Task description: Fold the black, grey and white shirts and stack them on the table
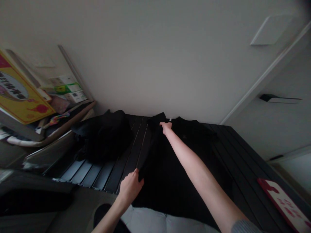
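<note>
A black shirt (175, 174) lies spread over the dark slatted table (239, 142), its collar toward the wall and a small white tag at the neck. My left hand (131, 187) is closed on the shirt's left edge near the front of the table. Farther up, my right hand (166, 127) pinches the cloth by the left shoulder, beside the collar. My right forearm crosses over the shirt and covers part of it. Dark cloth on dark slats makes the shirt's outline hard to follow.
A heap of black cloth (104, 136) sits on the table's left side. Left of it stands a bin or cart with a yellow box (21, 94) and small cartons (74, 92). A red and white box (284, 204) lies at right, near a door handle (279, 98).
</note>
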`<action>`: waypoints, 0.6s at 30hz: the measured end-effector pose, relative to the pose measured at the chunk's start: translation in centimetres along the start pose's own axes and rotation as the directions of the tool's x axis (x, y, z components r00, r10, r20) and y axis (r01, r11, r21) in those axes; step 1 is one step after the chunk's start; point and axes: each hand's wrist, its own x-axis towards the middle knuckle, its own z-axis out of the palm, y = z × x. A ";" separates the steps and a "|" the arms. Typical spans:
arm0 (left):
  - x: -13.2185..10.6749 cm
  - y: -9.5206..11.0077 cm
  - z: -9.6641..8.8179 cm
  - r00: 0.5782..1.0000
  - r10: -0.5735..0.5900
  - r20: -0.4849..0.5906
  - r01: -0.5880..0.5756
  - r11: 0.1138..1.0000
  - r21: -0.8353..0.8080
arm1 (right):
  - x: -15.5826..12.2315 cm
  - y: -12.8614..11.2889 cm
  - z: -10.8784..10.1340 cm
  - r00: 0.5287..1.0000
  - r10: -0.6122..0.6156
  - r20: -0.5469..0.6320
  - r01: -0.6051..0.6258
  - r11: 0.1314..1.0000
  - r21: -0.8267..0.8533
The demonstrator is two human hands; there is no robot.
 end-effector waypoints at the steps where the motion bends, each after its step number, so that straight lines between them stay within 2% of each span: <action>1: -0.5 -0.1 -0.1 1.000 0.003 0.020 -0.003 1.000 0.031 | 0.3 0.2 -0.3 0.999 0.035 0.029 -0.036 0.999 0.027; 6: -2.9 -0.1 -1.3 1.000 0.010 0.011 -0.011 0.993 0.117 | 1.6 -0.7 -0.6 0.976 0.078 0.203 -0.115 0.978 0.176; 9: -4.2 0.3 -2.4 1.000 -0.003 0.010 0.002 0.992 0.126 | 2.3 -1.9 -0.1 0.957 0.042 0.287 -0.121 0.957 0.262; 11: -4.9 1.0 -2.7 0.999 0.033 0.037 -0.037 0.994 0.107 | 2.9 -2.5 0.0 0.949 0.003 0.314 -0.108 0.943 0.315; 14: -5.6 2.5 -2.3 0.974 0.211 0.084 -0.215 0.976 0.038 | 3.8 -2.5 -1.1 0.958 -0.091 0.271 -0.008 0.938 0.346; 16: -5.7 3.7 -1.3 0.934 0.340 0.111 -0.338 0.940 -0.036 | 4.2 -1.7 -2.8 0.974 -0.130 0.187 0.081 0.965 0.248; 18: -5.5 4.7 0.0 0.890 0.440 0.123 -0.427 0.896 -0.120 | 4.5 -0.5 -5.1 0.986 -0.127 0.111 0.115 0.987 0.108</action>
